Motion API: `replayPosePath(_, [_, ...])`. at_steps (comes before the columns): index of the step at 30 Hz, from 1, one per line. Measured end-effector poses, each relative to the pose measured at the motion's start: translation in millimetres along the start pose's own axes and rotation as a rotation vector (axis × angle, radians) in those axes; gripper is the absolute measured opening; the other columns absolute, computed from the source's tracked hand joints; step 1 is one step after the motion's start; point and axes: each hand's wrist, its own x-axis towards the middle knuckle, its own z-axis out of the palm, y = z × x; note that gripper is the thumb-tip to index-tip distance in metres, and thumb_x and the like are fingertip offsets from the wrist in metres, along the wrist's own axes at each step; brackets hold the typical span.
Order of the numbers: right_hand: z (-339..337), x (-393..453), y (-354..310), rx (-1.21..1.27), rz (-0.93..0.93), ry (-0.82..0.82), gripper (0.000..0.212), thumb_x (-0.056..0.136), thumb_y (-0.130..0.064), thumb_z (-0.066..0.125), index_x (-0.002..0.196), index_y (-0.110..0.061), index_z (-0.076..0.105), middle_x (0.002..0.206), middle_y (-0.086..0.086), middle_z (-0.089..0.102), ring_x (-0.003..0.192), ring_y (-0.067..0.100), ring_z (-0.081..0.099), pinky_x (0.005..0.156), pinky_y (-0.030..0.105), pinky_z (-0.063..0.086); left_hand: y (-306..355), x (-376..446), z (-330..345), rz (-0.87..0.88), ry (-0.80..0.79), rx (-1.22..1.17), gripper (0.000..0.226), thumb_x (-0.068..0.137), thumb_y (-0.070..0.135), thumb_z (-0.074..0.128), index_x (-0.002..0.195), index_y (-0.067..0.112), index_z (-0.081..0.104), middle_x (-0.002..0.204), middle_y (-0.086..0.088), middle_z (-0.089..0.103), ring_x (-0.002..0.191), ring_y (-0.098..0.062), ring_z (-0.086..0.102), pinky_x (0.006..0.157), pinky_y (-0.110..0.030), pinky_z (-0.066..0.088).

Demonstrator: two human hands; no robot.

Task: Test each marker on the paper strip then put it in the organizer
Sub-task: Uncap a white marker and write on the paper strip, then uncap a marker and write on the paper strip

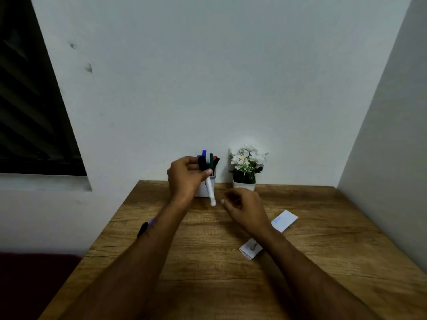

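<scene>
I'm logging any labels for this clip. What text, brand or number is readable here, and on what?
None can be read.
Paper strip: blue scribble, too blurred to read.
Folded paper: dark marks, illegible.
Marker in the left hand: no legible print.

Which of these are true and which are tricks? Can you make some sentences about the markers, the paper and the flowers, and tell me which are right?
1. The left hand holds a marker with a white body and black cap. True.
2. The right hand is holding a marker too. False: it holds nothing, its fingers loosely curled above the table.
3. The organizer already has markers standing in it. True.
4. The flower pot stands left of the organizer. False: it stands to its right, by the wall.
5. The paper strip has no marks on it. False: blue scribbles show on it.
6. Another marker lies near the table's left edge. True.
</scene>
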Motion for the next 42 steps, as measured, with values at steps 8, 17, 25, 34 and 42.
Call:
replayPosePath(8, [22.4, 10.2, -6.1, -0.045, -0.048, -0.093, 0.033, 0.094, -0.024, 0.070, 0.126, -0.015, 0.070, 0.119, 0.000, 0.074, 0.104, 0.004, 0.064, 0.084, 0.008, 0.044, 17.0, 65.5, -23.0, 0.196, 0.222, 0.166, 0.037, 0.067, 0.018, 0.091, 0.099, 0.012, 0.074, 0.090, -0.001, 0.076, 0.078, -0.012, 0.070, 0.069, -0.019, 0.053])
replayPosePath(17, [35.0, 21.0, -2.8, -0.018, -0.046, -0.083, 0.035, 0.095, -0.024, 0.069, 0.129, -0.017, 0.068, 0.121, -0.002, 0.072, 0.111, 0.008, 0.065, 0.098, 0.034, 0.057, -6.2, 90.8, -1.8, 0.231, 0.171, 0.200, 0.035, 0.070, 0.018, 0.089, 0.100, 0.010, 0.072, 0.091, -0.003, 0.076, 0.079, -0.012, 0.070, 0.075, -0.026, 0.058])
replayPosePath(25, [39.8, 22.9, 2.5, -0.036, -0.042, -0.099, 0.033, 0.095, -0.024, 0.068, 0.128, -0.017, 0.069, 0.121, -0.002, 0.073, 0.110, 0.008, 0.065, 0.097, 0.034, 0.057, -48.4, 86.5, 4.3, 0.169, 0.049, 0.274, 0.021, 0.074, 0.015, 0.087, 0.091, 0.009, 0.075, 0.073, 0.004, 0.072, 0.070, -0.004, 0.068, 0.068, -0.017, 0.055])
replayPosePath(34, [38.5, 14.6, -0.1, -0.025, -0.001, -0.138, 0.034, 0.097, -0.022, 0.067, 0.131, -0.019, 0.067, 0.125, -0.004, 0.070, 0.113, 0.007, 0.062, 0.101, 0.031, 0.053, -55.3, 77.5, -6.8, 0.174, 0.059, 0.283, 0.018, 0.075, 0.011, 0.085, 0.090, 0.009, 0.075, 0.070, 0.007, 0.068, 0.069, -0.003, 0.066, 0.072, -0.025, 0.058])
replayPosePath(42, [31.8, 2.2, -9.4, 0.002, -0.010, -0.070, 0.028, 0.093, -0.018, 0.070, 0.121, -0.015, 0.073, 0.110, -0.001, 0.075, 0.098, 0.010, 0.068, 0.089, 0.036, 0.059, -50.9, 54.0, -30.3, 0.223, 0.068, 0.390, 0.020, 0.073, 0.009, 0.086, 0.090, 0.008, 0.075, 0.085, -0.003, 0.074, 0.079, -0.015, 0.070, 0.074, -0.026, 0.057])
